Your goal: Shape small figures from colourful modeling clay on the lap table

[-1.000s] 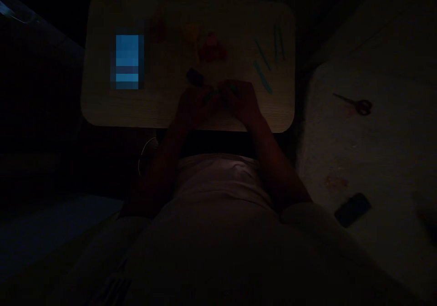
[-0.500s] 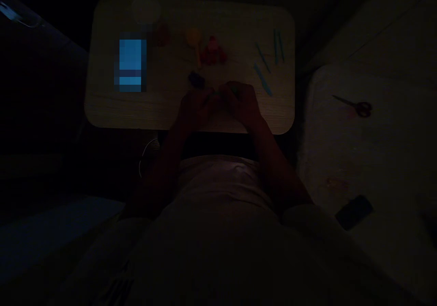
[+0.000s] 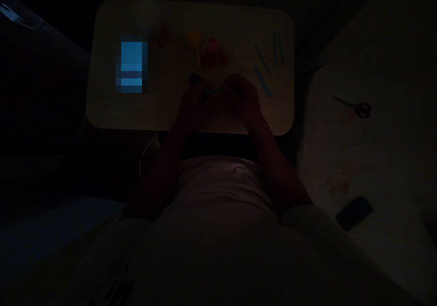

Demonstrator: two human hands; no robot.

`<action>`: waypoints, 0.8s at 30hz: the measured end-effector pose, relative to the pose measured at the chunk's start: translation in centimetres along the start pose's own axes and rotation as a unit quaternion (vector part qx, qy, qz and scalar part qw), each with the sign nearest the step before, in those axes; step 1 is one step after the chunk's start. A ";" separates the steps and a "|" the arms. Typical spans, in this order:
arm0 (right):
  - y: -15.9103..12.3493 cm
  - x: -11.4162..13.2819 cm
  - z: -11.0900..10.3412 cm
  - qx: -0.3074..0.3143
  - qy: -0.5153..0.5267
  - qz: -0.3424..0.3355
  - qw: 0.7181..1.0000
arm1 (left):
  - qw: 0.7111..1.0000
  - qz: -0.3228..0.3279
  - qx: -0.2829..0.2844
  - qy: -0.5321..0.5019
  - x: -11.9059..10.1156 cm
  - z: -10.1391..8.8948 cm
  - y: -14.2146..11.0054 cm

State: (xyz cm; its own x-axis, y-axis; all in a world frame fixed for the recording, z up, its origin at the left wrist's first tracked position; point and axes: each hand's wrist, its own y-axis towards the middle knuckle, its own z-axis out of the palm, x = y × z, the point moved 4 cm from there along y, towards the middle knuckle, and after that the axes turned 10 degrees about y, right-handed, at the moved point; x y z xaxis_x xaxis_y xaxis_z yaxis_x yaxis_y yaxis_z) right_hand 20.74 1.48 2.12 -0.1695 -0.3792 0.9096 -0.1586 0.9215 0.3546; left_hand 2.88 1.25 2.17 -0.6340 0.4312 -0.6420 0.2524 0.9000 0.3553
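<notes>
The scene is very dark. My left hand and my right hand meet over the near middle of a small wooden table. Both are curled together around a small greenish piece held between their fingers. A dark lump lies just beyond my left hand. Red lumps and an orange lump lie farther back on the table.
A glowing blue screen sits on the table's left. Several thin teal tools lie at the table's right. On the pale surface to the right are scissors and a dark phone. A white cable hangs below the table.
My hands stay together at the same spot, fingers shifting slightly; the greenish piece shows between them again. The view has drifted a little.
</notes>
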 end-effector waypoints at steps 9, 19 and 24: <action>0.0 0.4 -0.2 0.012 0.017 -0.022 1.000 | 0.999 -0.004 0.041 0.030 0.3 0.6 -0.2; -0.1 0.8 -0.2 0.024 0.058 -0.045 0.997 | 0.998 0.011 0.047 0.036 0.2 0.7 -0.1; -0.1 0.5 -0.2 0.027 0.035 -0.026 0.999 | 0.998 0.014 0.054 0.035 0.3 0.8 -0.2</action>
State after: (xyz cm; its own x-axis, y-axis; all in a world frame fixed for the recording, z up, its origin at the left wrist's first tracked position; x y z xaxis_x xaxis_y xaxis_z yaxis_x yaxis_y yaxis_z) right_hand 20.84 1.21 2.52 -0.0926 -0.4174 0.9040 -0.2186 0.8942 0.3906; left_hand 3.19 1.25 1.40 -0.6743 0.4534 -0.5828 0.3452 0.8913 0.2940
